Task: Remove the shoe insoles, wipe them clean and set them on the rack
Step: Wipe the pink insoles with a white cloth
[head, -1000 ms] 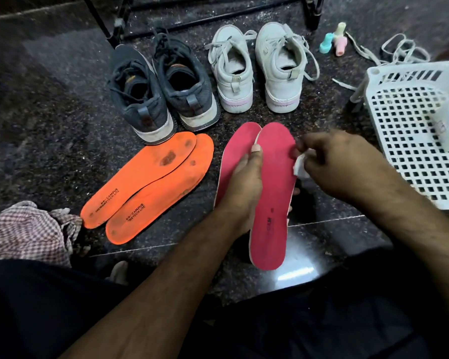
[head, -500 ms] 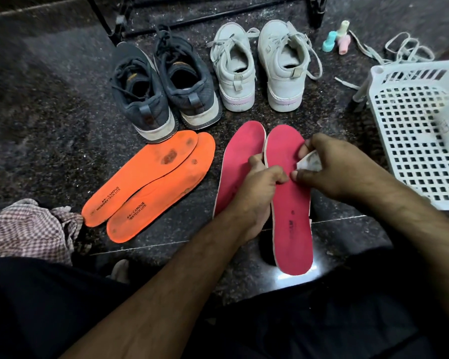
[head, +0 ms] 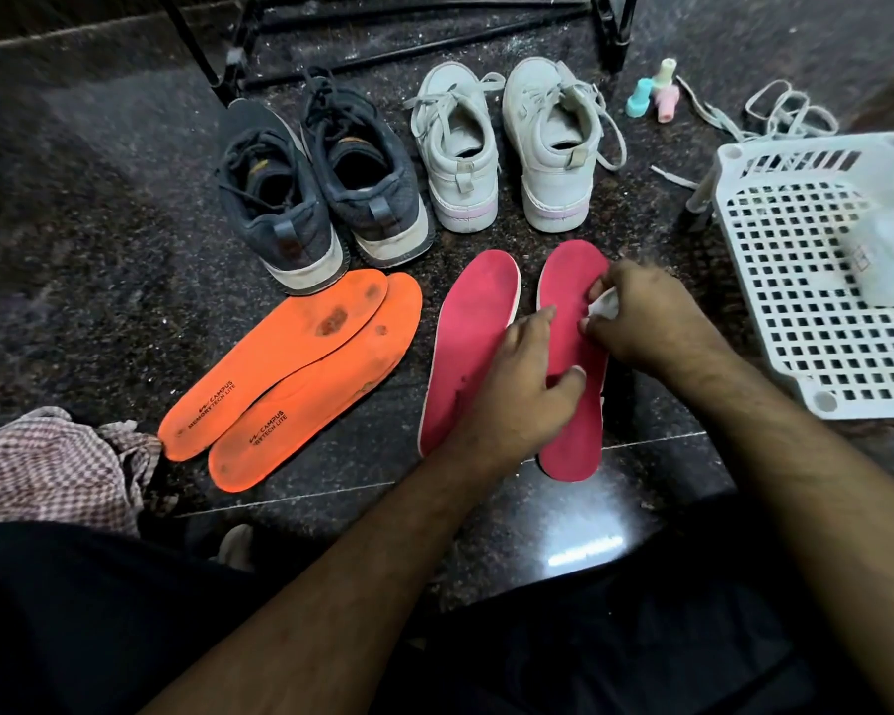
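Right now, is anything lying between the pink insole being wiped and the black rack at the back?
Yes. The white sneakers stand on the floor directly between the pink insole and the black rack. The right hand pinches a white wipe on the insole; the left hand steadies it.

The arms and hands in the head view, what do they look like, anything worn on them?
Both forearms are bare with dark hair; no sleeves, watch, rings or gloves show. The left hand and right hand have short nails. Dark clothing covers the lap below.
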A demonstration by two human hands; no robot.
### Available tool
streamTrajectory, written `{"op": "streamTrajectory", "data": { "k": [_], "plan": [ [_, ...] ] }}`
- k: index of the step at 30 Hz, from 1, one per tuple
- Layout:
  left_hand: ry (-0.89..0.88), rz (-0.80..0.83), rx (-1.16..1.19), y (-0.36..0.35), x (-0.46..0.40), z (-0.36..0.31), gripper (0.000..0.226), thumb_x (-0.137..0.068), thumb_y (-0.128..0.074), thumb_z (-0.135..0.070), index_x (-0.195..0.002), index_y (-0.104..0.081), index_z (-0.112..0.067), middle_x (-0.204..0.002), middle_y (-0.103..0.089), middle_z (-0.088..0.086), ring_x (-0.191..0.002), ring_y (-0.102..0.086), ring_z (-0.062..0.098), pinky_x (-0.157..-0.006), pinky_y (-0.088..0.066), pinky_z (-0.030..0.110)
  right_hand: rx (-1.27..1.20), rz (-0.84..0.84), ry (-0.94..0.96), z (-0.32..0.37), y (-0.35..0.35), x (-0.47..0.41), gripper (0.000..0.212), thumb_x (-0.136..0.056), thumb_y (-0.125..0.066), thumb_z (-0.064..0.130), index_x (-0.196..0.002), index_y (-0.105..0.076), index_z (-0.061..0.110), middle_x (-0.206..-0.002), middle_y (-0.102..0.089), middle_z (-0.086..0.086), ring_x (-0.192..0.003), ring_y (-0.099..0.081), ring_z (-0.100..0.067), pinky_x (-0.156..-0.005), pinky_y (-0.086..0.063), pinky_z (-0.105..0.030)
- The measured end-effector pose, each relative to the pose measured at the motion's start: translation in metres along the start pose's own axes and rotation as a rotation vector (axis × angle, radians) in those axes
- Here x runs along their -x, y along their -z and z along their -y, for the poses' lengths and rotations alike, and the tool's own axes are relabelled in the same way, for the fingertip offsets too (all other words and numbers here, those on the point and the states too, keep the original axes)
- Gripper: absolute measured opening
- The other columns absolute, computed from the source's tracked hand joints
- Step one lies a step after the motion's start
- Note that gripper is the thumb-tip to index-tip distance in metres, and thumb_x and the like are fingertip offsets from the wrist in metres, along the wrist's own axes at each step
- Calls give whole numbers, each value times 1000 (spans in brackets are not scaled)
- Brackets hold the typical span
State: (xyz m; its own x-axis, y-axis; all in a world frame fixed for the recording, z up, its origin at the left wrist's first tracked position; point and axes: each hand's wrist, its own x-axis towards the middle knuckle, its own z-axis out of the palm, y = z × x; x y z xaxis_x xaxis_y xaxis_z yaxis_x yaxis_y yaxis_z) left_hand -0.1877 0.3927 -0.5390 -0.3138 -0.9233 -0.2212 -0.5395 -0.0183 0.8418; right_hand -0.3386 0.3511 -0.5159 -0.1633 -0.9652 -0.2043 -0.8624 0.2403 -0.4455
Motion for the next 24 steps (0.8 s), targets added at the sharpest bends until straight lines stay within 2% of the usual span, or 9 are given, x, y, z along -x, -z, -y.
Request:
{"op": "streamTrajectory", "data": {
  "k": [3,5,7,11,13,15,18,21,24],
  "plan": [
    [-116,-34,-138,0,2,3,66,-94,-61,-19,-152,-32,-6,-155,-33,13,-146,-29,22,-118,-15,19,71,16,-12,-1,-5,0,37,-81,-75,21,-112,-61,6,-114,-61,-23,-110,-58,-36,-92,-45,-34],
    [-173,-41,-166,-2,4,5,66,-95,-60,-17,-153,-30,-4,-155,-32,12,-146,-27,20,-116,-12,15,123,30,-14,1,-6,2,45,-82,-76,24,-117,-59,4,-121,-56,-26,-110,-58,-38,-94,-46,-36],
    [-224,-45,-187,-3,4,7,66,-95,-59,-15,-153,-29,-3,-154,-33,12,-145,-29,20,-115,-12,13,165,21,-31,2,-3,5,49,-82,-77,27,-121,-57,3,-127,-47,-26,-102,-62,-41,-94,-48,-39],
    [-295,-132,-218,-2,4,6,62,-92,-59,-13,-148,-37,0,-148,-42,15,-140,-37,25,-120,-24,28,155,-96,24,7,7,7,40,-85,-72,24,-116,-58,2,-123,-47,-25,-96,-62,-43,-90,-49,-42],
    [-326,-213,-196,2,2,4,58,-91,-59,-11,-146,-41,-1,-143,-49,14,-135,-45,25,-115,-31,30,62,-98,97,13,11,8,32,-84,-74,24,-109,-61,7,-114,-51,-20,-94,-60,-36,-90,-47,-34],
    [-302,-297,-100,9,-1,2,54,-93,-59,-11,-144,-43,-6,-135,-57,10,-124,-55,22,-107,-43,32,-28,-35,179,21,12,11,23,-83,-75,26,-98,-60,17,-105,-53,-12,-88,-52,-24,-80,-37,-23],
    [-218,-433,64,18,-6,-1,40,-94,-57,-22,-133,-51,-15,-109,-67,0,-95,-66,16,-87,-55,40,-87,-17,257,28,10,15,20,-83,-76,27,-95,-59,26,-99,-57,-5,-88,-50,-17,-72,-28,-19],
    [-90,-408,325,24,-11,-4,28,-92,-57,-29,-117,-61,-16,-95,-70,0,-84,-69,14,-82,-57,43,-112,-14,301,31,9,18,27,-80,-79,30,-99,-63,21,-94,-56,-1,-84,-50,-16,-69,-29,-21],
    [-43,-343,372,25,-14,0,29,-85,-66,-41,-102,-64,-18,-88,-73,4,-78,-71,20,-74,-59,52,-81,12,338,35,2,21,28,-82,-73,20,-107,-63,15,-97,-57,-7,-87,-56,-24,-74,-36,-25]
  ]
}}
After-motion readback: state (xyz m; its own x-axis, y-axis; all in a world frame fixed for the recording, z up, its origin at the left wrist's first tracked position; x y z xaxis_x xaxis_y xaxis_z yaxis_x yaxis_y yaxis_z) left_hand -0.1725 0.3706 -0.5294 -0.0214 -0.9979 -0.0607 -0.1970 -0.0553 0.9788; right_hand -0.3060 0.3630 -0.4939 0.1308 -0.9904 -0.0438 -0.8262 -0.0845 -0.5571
